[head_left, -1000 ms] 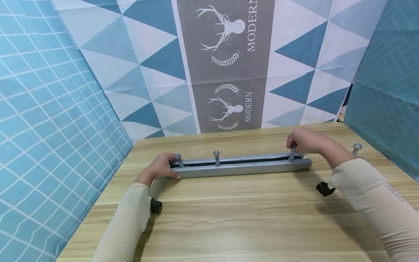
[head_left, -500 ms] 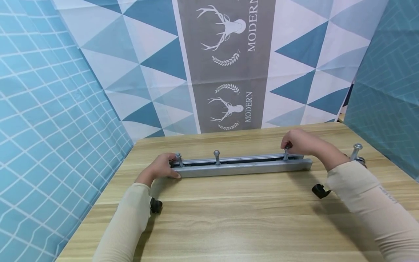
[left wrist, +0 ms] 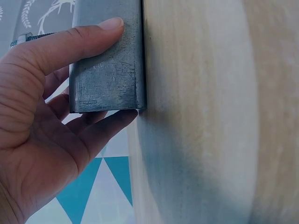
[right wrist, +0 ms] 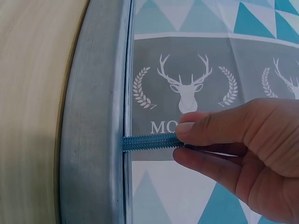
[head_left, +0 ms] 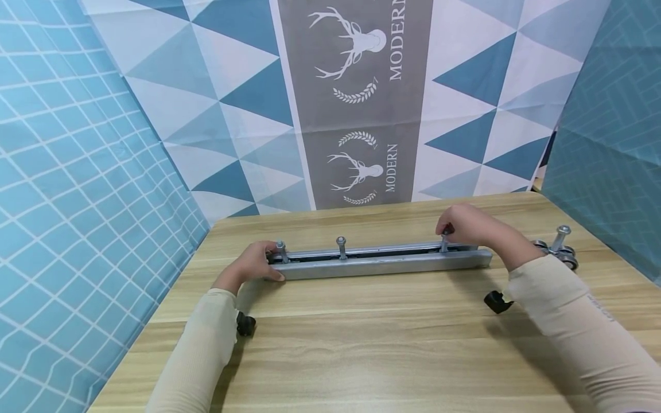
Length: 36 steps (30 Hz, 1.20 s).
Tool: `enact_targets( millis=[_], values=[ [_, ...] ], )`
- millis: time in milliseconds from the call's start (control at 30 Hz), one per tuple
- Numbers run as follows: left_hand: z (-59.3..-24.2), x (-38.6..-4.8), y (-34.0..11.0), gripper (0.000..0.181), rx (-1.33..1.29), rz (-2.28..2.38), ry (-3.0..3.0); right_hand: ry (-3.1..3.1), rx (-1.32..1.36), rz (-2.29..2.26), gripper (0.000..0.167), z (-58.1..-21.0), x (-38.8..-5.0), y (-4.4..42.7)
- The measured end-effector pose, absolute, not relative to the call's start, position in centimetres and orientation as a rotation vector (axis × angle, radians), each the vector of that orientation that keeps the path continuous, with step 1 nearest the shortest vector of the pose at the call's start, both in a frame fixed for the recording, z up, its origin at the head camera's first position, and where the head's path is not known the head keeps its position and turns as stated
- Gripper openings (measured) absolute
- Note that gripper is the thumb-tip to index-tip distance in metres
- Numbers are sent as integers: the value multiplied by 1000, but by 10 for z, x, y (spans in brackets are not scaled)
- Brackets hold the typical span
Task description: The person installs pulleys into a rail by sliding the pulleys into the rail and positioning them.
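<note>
A grey metal rail (head_left: 387,265) lies across the table with its slot facing up. Its left end is held by my left hand (head_left: 254,263); in the left wrist view the thumb presses on the near side face and the other fingers reach round behind and past the end. Near the rail's right end, my right hand (head_left: 465,222) pinches the top of a threaded bolt (right wrist: 149,142) between thumb and fingers. This bolt stands up out of the slot, and whatever it is fixed to inside is hidden. Two more upright bolts, one at the left (head_left: 282,252) and one further along (head_left: 342,248), rise from the slot.
On the table (head_left: 372,344) at the right, behind my right forearm, stands a roller trolley (head_left: 560,248) with wheels and an upright bolt. Patterned cloth (head_left: 248,115) hangs behind the table. Blue sheets close off the left and right sides.
My right hand has slid leftward along the rail with the bolt in its pinch. More of the roller trolley shows beside the forearm. My left hand and the rail stay put.
</note>
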<state>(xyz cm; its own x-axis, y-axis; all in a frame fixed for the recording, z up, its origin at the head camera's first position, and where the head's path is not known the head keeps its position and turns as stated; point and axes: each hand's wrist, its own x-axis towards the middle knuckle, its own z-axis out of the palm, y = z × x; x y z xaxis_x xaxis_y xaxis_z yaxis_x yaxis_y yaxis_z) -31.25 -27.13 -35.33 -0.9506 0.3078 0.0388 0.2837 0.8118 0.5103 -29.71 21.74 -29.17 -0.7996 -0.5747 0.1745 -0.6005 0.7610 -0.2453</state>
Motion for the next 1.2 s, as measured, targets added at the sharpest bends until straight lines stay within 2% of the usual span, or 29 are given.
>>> enact_targets(
  millis=[1200],
  values=[
    [-356,-313,-274,51,489,849,2931,-2814,1032,383,14,-295,-301,181]
  ],
)
